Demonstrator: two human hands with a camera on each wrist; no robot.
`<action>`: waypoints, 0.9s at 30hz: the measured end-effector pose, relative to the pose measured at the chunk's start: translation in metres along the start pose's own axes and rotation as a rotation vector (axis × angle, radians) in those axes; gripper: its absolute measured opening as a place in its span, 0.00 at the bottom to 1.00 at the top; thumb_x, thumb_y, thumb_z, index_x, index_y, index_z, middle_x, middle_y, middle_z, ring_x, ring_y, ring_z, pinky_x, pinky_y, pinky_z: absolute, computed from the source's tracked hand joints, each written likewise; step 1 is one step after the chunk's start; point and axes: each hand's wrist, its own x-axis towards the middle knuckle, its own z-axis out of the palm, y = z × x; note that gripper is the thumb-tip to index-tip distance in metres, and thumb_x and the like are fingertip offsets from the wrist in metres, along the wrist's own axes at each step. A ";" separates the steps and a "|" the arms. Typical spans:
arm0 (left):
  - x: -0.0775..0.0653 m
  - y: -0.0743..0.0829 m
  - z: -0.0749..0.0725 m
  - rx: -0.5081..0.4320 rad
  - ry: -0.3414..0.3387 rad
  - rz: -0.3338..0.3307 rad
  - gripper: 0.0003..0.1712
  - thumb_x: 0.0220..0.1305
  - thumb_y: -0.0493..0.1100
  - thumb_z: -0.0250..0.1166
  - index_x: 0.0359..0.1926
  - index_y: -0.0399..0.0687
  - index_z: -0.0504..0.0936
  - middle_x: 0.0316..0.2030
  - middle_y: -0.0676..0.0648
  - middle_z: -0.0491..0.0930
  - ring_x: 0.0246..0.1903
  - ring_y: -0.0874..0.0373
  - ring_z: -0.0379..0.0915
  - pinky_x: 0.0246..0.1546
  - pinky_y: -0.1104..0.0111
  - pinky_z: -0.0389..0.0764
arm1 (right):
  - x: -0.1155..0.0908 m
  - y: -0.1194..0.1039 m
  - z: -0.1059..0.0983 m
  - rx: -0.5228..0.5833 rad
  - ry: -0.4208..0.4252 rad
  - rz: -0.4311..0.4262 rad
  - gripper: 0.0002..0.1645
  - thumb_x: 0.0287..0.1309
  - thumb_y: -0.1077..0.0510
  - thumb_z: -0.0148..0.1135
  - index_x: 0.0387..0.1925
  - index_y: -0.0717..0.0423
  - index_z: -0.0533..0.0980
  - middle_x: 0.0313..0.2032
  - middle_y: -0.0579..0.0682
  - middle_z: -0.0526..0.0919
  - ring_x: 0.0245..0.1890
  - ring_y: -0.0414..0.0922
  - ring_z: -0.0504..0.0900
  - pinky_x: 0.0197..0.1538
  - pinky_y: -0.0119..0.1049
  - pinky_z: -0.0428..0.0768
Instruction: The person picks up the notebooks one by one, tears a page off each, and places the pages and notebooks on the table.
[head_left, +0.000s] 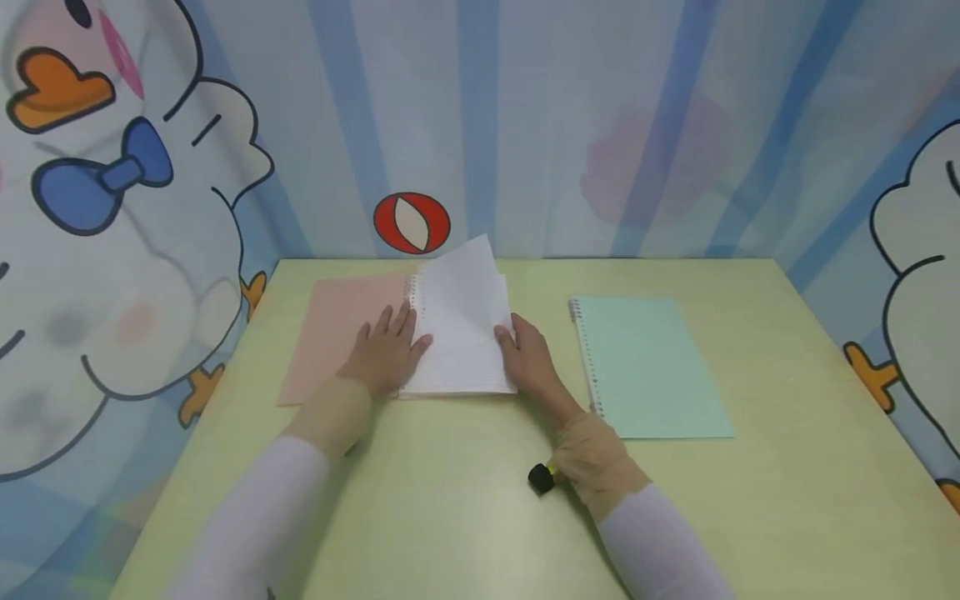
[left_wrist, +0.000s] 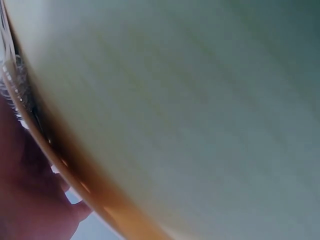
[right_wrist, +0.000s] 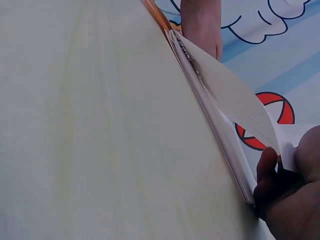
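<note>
A spiral notebook lies opened on the table, its pink cover (head_left: 337,333) turned to the left and its white pages (head_left: 461,342) on the right. My left hand (head_left: 386,354) rests flat across the spiral binding (head_left: 412,292), fingers spread, thumb on the page. At the right edge of the pages my right hand (head_left: 528,354) pinches a sheet between thumb and fingers. In the right wrist view that lifted sheet (right_wrist: 235,95) bows up from the stack, with the right hand (right_wrist: 290,190) at its edge. The left wrist view shows the left hand (left_wrist: 40,200) beside the binding.
A closed mint-green spiral notebook (head_left: 648,367) lies to the right of the right forearm. The pale yellow table (head_left: 450,500) meets a cartoon-printed backdrop (head_left: 540,125) at its back and sides. A small black piece (head_left: 541,478) hangs at the right wrist.
</note>
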 end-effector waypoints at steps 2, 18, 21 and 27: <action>0.000 -0.001 -0.001 -0.007 0.003 0.006 0.43 0.81 0.65 0.30 0.81 0.40 0.41 0.81 0.41 0.38 0.78 0.39 0.30 0.74 0.36 0.44 | -0.001 0.000 -0.001 0.004 -0.006 -0.001 0.24 0.80 0.51 0.47 0.62 0.66 0.72 0.50 0.62 0.82 0.51 0.54 0.79 0.61 0.55 0.76; 0.000 -0.009 -0.001 -0.024 -0.015 -0.002 0.42 0.81 0.64 0.29 0.81 0.41 0.38 0.81 0.41 0.35 0.78 0.39 0.28 0.74 0.36 0.42 | 0.007 0.001 -0.026 0.184 0.006 0.113 0.24 0.78 0.52 0.52 0.65 0.62 0.72 0.52 0.61 0.83 0.46 0.53 0.81 0.56 0.52 0.79; 0.001 -0.008 -0.001 -0.013 -0.021 -0.008 0.41 0.81 0.63 0.29 0.81 0.41 0.38 0.81 0.41 0.34 0.78 0.39 0.27 0.74 0.37 0.41 | 0.009 -0.005 -0.047 0.213 -0.032 0.144 0.27 0.76 0.53 0.56 0.69 0.59 0.69 0.57 0.61 0.81 0.47 0.54 0.83 0.53 0.52 0.82; 0.000 -0.010 0.000 0.002 -0.020 -0.012 0.41 0.81 0.63 0.29 0.81 0.42 0.38 0.81 0.42 0.33 0.78 0.40 0.27 0.75 0.38 0.42 | 0.004 -0.010 -0.090 0.255 -0.237 0.132 0.33 0.73 0.49 0.60 0.74 0.51 0.65 0.61 0.61 0.79 0.50 0.55 0.84 0.51 0.53 0.83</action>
